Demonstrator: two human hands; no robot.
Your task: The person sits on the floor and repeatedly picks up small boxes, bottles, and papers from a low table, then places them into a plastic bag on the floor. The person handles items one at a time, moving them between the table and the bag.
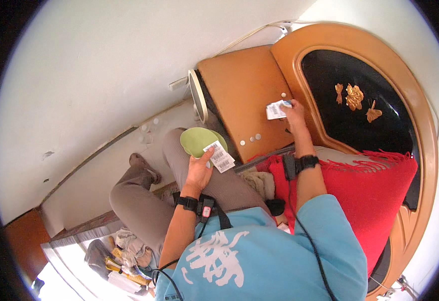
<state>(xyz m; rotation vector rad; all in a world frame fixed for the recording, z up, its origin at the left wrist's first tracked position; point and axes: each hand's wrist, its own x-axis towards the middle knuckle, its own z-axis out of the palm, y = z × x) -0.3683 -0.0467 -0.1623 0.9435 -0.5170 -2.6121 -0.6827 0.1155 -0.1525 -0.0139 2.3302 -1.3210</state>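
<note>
My left hand (199, 173) is closed above my thigh. It grips a flat, rounded green piece (197, 141), with a second green edge showing behind it, together with white barcode labels (220, 157). What exactly the green pieces are, I cannot make out. Over at the upper right, my right hand (295, 114) pinches a small stack of white barcode labels (276, 111) by its edge. That stack is over the brown wooden cabinet top (244, 75); whether it touches the wood I cannot tell.
Several small white discs (252, 139) lie on the cabinet top. A round-edged mirror or frame (197, 96) leans at its left side. A red fringed cloth (350, 200) covers something beside my right arm, before a curved wooden headboard (380, 55). Cables hang from both wrists.
</note>
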